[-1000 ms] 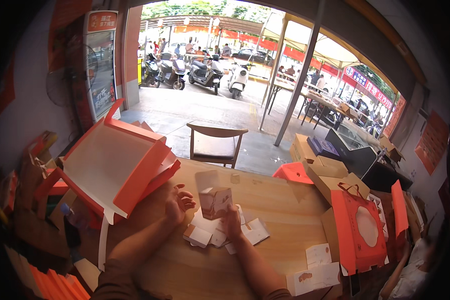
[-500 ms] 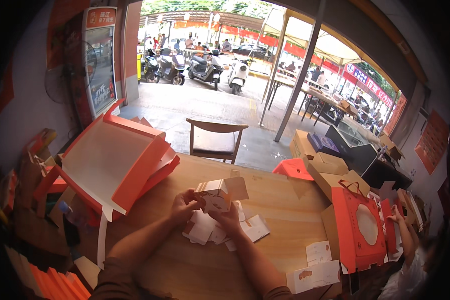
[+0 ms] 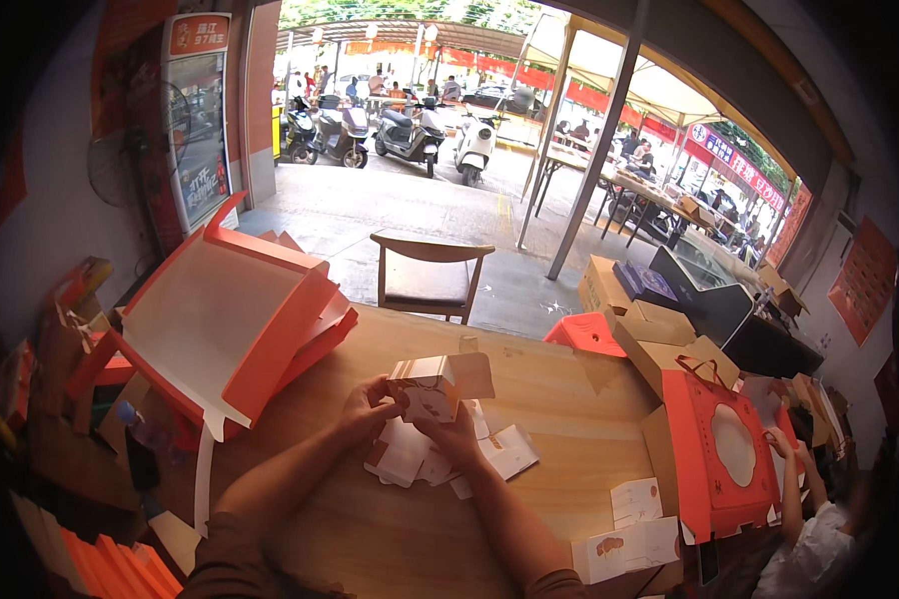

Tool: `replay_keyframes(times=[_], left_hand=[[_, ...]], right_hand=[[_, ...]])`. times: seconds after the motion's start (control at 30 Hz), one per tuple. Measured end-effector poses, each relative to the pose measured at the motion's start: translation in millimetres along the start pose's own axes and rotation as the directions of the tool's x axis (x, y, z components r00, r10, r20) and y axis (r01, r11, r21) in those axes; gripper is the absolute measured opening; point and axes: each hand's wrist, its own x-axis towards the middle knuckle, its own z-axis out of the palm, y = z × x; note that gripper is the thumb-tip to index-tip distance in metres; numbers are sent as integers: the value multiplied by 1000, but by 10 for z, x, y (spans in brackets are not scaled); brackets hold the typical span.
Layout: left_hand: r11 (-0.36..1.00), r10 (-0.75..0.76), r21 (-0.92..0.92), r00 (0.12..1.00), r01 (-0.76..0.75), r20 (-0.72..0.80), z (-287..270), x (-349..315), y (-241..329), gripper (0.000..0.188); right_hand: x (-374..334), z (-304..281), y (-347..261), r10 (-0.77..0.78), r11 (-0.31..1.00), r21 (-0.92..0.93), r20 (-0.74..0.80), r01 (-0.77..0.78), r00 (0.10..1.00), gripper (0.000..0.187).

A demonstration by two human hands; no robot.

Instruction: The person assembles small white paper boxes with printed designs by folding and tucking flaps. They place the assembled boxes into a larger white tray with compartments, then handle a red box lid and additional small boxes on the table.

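Between my two hands is a small white carton (image 3: 428,397) with a brown print, partly folded into a box, one flap standing out at its right. My left hand (image 3: 370,404) grips its left side, fingers bent round the edge. My right hand (image 3: 451,435) closes on its lower right side, the thumb against the front panel. Under the hands several flat white carton blanks (image 3: 402,454) lie on the wooden table (image 3: 579,429). One more flat blank (image 3: 510,454) rests just right of my right wrist.
Large open orange boxes (image 3: 220,319) are stacked at the left. At the right stand an orange gift box with a round window (image 3: 731,449) and brown cardboard boxes (image 3: 659,334). A co-worker's hands (image 3: 784,449) are beside it. A chair (image 3: 432,280) faces the far edge.
My hands and the small carton stay almost still. At the far right, the co-worker's hands have shifted lower and nearer to the orange gift box.
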Motion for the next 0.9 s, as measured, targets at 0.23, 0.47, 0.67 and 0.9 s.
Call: replay_keyframes(times=[0.23, 0.47, 0.67, 0.9], left_hand=[[998, -59, -39, 997, 57, -56, 116, -3, 109, 32], [995, -98, -20, 968, 96, -232, 249, -30, 188, 23], [834, -117, -551, 987, 36, -113, -329, -33, -215, 30], [964, -103, -256, 987, 68, -127, 67, 91, -16, 45]], right_hand=[[43, -41, 112, -88, 996, 28, 14, 88, 996, 58], [9, -42, 61, 2, 1000, 22, -54, -1, 999, 58], [56, -34, 170, -90, 987, 123, -102, 102, 991, 70], [24, -27, 60, -62, 988, 137, -91, 74, 994, 84]])
